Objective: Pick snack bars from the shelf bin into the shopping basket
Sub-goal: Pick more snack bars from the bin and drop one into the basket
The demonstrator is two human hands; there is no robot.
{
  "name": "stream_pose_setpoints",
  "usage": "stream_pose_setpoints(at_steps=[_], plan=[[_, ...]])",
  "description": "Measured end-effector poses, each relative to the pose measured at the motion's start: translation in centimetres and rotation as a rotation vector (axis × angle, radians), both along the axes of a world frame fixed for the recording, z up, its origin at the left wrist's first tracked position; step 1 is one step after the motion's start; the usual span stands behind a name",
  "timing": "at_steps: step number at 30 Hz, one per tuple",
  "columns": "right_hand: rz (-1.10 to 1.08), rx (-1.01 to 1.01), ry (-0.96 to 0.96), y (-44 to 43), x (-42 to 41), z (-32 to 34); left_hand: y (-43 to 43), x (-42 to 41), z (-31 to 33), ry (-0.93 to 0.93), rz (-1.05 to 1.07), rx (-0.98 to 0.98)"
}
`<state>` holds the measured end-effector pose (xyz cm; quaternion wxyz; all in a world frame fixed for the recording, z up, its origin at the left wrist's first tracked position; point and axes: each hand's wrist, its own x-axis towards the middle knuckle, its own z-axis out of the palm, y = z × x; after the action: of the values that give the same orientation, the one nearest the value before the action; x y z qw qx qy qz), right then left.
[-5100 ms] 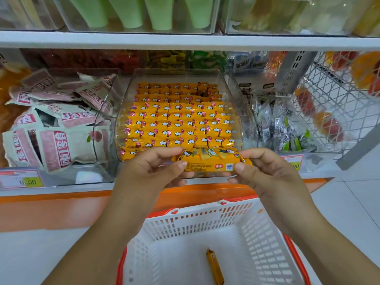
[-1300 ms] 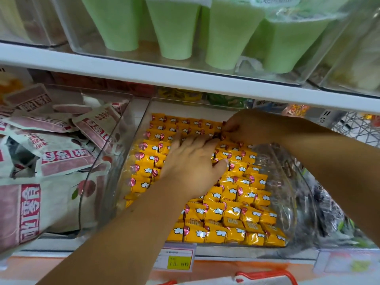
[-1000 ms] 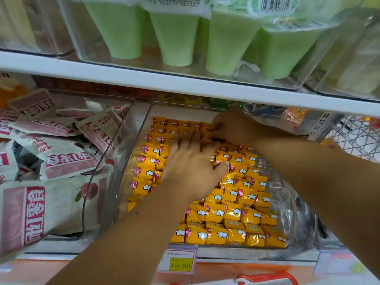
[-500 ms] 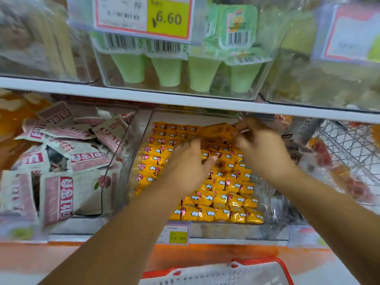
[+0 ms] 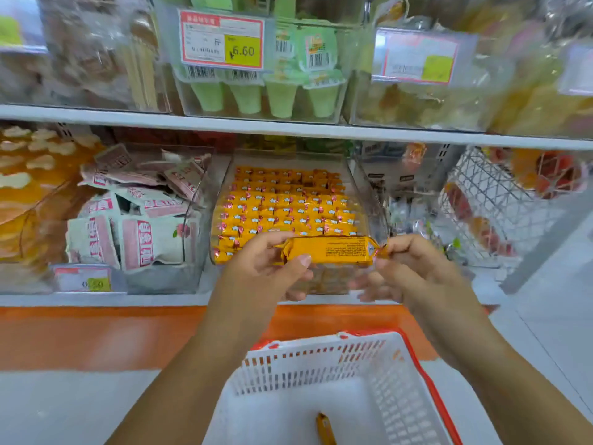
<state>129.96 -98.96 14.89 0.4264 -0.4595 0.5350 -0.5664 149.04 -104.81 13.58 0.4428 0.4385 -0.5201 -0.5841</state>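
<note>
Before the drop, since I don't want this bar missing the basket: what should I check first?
1. Snack bar pinched at both ends by left hand and right hand: ok.
2. Snack bar out of the clear shelf bin: ok.
3. Shopping basket open-topped, below the hands: ok.
4. Room inside, with only one yellow bar on its floor: ok.
5. Snack bar straight above the shopping basket, not short of its far rim: cannot tell.

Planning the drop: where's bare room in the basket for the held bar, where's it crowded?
Free: basket floor either side of the lone bar lying in it, up to the slotted walls. Crowded: shelf bin behind the held bar, packed with bars.
</note>
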Motion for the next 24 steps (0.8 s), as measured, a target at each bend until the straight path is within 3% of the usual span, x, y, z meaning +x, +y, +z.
stream_pose_setpoints(at_steps=[10,16,24], plan=[[0.101,0.090,-0.196,0.6,-0.6,-3.4,0.2,2.4,-2.0,0.171,-0.123,0.192],[0.074,0.105,-0.198,-1.0,-1.4,-3.5,-1.8,1.7,-2.2,0.165,-0.156,0.153],[0.113,0.121,-0.409,-1.8,-1.7,-3.9,-2.3,2.2,-2.7,0.101,-0.247,0.180]])
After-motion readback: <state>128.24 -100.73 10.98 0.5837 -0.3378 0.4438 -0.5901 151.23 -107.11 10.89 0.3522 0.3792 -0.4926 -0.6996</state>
